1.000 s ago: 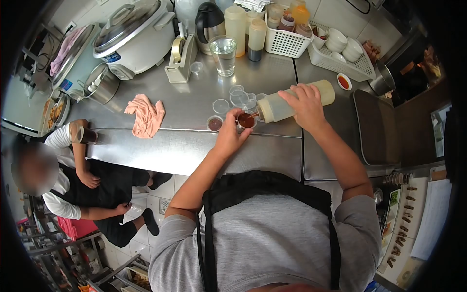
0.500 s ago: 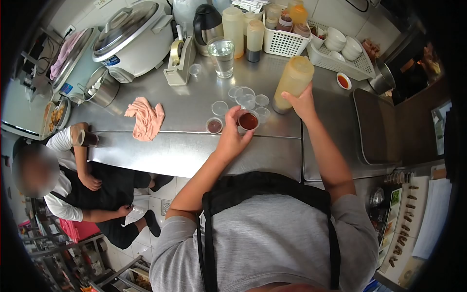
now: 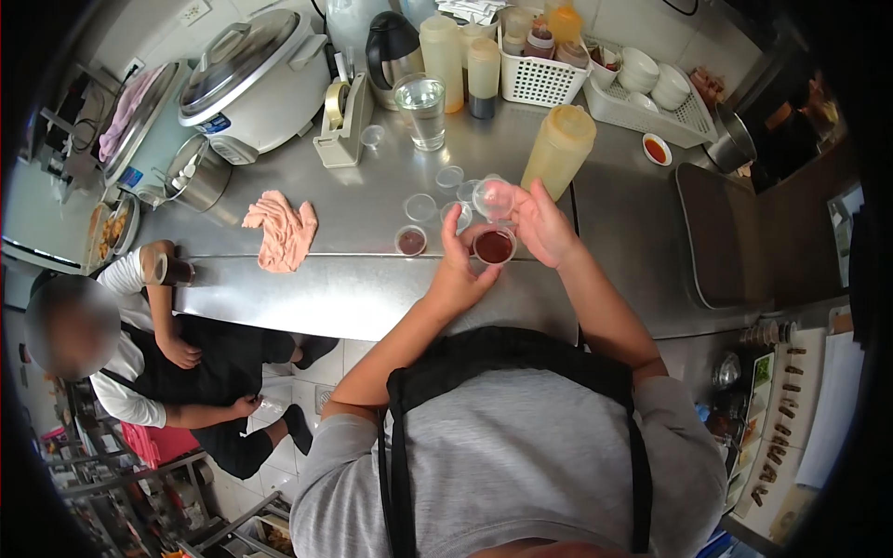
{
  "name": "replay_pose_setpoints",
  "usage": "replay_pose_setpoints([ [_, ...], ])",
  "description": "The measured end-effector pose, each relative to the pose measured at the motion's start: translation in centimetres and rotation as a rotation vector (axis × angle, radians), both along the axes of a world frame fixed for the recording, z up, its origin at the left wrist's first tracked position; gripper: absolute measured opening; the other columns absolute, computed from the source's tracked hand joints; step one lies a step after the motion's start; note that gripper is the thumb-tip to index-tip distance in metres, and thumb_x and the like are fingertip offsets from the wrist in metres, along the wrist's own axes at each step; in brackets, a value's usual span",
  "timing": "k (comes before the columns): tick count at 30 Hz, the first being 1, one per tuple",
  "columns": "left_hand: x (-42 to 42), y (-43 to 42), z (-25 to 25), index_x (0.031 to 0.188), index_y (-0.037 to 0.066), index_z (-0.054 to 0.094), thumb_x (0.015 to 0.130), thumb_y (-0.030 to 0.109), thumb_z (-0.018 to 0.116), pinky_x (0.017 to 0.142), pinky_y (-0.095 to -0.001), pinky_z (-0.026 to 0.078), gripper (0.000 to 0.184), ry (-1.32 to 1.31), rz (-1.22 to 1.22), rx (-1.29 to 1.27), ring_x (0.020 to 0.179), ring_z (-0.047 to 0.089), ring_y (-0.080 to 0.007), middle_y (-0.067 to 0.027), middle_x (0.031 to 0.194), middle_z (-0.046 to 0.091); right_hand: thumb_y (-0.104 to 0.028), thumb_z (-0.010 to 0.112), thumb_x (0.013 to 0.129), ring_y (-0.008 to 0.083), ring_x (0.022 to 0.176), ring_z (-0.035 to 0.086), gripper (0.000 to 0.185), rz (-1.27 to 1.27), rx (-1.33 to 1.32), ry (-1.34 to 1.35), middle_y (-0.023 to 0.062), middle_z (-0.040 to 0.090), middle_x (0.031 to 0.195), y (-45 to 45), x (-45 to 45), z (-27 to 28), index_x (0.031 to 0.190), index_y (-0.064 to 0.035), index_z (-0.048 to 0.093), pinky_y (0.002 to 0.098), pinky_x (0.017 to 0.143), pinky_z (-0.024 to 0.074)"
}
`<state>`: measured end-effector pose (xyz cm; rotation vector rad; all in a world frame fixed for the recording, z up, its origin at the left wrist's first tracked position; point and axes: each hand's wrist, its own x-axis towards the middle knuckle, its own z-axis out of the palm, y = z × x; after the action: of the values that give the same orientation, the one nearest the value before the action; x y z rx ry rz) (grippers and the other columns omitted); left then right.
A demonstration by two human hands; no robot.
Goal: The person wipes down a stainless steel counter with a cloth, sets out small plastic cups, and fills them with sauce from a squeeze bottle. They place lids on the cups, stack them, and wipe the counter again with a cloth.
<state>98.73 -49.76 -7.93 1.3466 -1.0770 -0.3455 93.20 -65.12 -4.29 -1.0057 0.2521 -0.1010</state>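
Note:
My left hand (image 3: 461, 274) is closed around a small clear sauce cup (image 3: 494, 245) of dark red sauce, just above the counter's front part. Close beside it, my right hand (image 3: 547, 226) pinches a round clear lid (image 3: 494, 197) just behind the cup. The lid is apart from the cup. A squeeze bottle (image 3: 562, 147) of pale yellow liquid stands upright behind my right hand. Several loose clear lids (image 3: 420, 206) lie on the steel counter (image 3: 353, 209) beyond my left hand. Left of that hand sits a second sauce cup (image 3: 410, 241) with reddish-brown contents.
A pink cloth (image 3: 281, 231) lies to the left. Along the back stand a rice cooker (image 3: 251, 84), a tape dispenser (image 3: 342, 126), a glass of water (image 3: 421, 116) and a white basket (image 3: 542, 79) of bottles. A brown tray (image 3: 726, 237) is at right. A co-worker (image 3: 186, 363) sits at left.
My right hand has let go of the squeeze bottle, leaving it standing, and has come left, where it now holds a lid. My left hand with the sauce cup has shifted slightly right.

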Motion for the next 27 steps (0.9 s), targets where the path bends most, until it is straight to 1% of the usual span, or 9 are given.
replay_pose_setpoints([
  [2,0.1,0.3,-0.1,0.131,0.013,-0.012,0.069,-0.007,0.057,0.089,-0.0351,0.039,0.095,-0.014,0.018,0.016,0.105,0.048,-0.0245,-0.017,0.115,0.044,-0.057,0.024,0.087,0.0134,0.092,0.046,0.063,0.067,-0.053,-0.055,0.0023,0.053,0.097,-0.2,0.5,-0.6,0.108,-0.006,0.055,0.0297,0.084,0.0317],
  [3,0.3,0.7,-0.2,0.131,0.013,-0.013,0.069,-0.007,0.057,0.089,-0.0355,0.039,0.096,-0.033,0.038,0.038,0.105,0.048,-0.0248,-0.0172,0.115,0.044,-0.048,0.033,0.089,0.0131,0.095,0.046,0.052,0.043,-0.045,-0.063,0.0037,0.054,0.1,0.1,0.5,-0.2,0.106,-0.0041,0.054,0.0293,0.084,0.033],
  [6,0.4,1.1,0.1,0.132,0.013,-0.012,0.069,-0.007,0.057,0.09,-0.036,0.039,0.096,-0.023,0.06,0.069,0.106,0.048,-0.0255,-0.0176,0.116,0.044,-0.038,0.046,0.086,0.0131,0.095,0.047,0.041,0.085,-0.474,0.038,0.0078,0.053,0.105,1.1,0.1,0.5,0.103,-0.0011,0.054,0.03,0.084,0.0358],
  [9,0.7,1.0,0.0,0.132,0.012,-0.012,0.068,-0.007,0.058,0.091,-0.0362,0.038,0.096,-0.044,0.07,0.061,0.107,0.047,-0.0258,-0.0176,0.117,0.043,-0.03,0.054,0.082,0.0128,0.094,0.048,0.037,0.013,-0.655,0.026,0.0103,0.054,0.1,1.6,0.1,-1.8,0.101,0.0021,0.053,0.029,0.081,0.0394],
  [12,0.6,0.8,0.2,0.132,0.012,-0.012,0.067,-0.007,0.058,0.092,-0.0364,0.037,0.096,-0.063,0.063,0.053,0.107,0.047,-0.0259,-0.0174,0.117,0.043,-0.037,0.055,0.082,0.0128,0.084,0.051,0.045,-0.181,-0.725,0.057,0.0093,0.055,0.092,2.6,-0.2,-2.4,0.102,0.0029,0.052,0.028,0.072,0.0431],
  [18,0.5,0.4,0.2,0.131,0.009,-0.009,0.067,-0.006,0.058,0.092,-0.0366,0.037,0.095,-0.124,0.08,0.044,0.106,0.048,-0.0261,-0.0171,0.116,0.044,-0.047,0.045,0.085,0.0113,0.058,0.049,0.051,0.206,-0.632,0.194,0.0063,0.056,0.079,1.6,-0.5,-1.6,0.098,0.0024,0.054,0.0246,0.052,0.0421],
  [21,0.4,0.4,-0.1,0.132,0.01,-0.009,0.066,-0.007,0.058,0.094,-0.0374,0.035,0.096,-0.103,0.078,0.039,0.108,0.046,-0.0255,-0.0164,0.117,0.043,-0.048,0.041,0.086,0.0098,0.055,0.047,0.054,0.189,-0.654,0.236,0.0049,0.054,0.071,2.1,-0.7,-1.1,0.092,0.0025,0.056,0.0238,0.049,0.0399],
  [25,0.6,0.8,0.6,0.133,0.008,-0.002,0.068,-0.003,0.057,0.093,-0.0357,0.036,0.088,-0.088,0.015,0.053,0.105,0.046,-0.0239,-0.0158,0.117,0.042,-0.045,0.042,0.086,0.0136,0.061,0.052,0.051,0.143,-0.703,0.245,0.0086,0.057,0.071,2.3,-0.6,-2.4,0.091,0.003,0.058,0.0271,0.056,0.0426],
  [27,0.5,0.3,0.2,0.128,0.003,0.016,0.076,0.01,0.055,0.086,-0.0361,0.039,0.065,0.207,0.058,0.045,0.097,0.05,-0.0273,-0.0183,0.11,0.047,-0.043,0.042,0.086,0.0164,0.066,0.056,0.049,0.055,-0.727,0.197,0.0109,0.059,0.072,3.0,-0.4,-3.8,0.091,0.003,0.059,0.0294,0.06,0.044],
])
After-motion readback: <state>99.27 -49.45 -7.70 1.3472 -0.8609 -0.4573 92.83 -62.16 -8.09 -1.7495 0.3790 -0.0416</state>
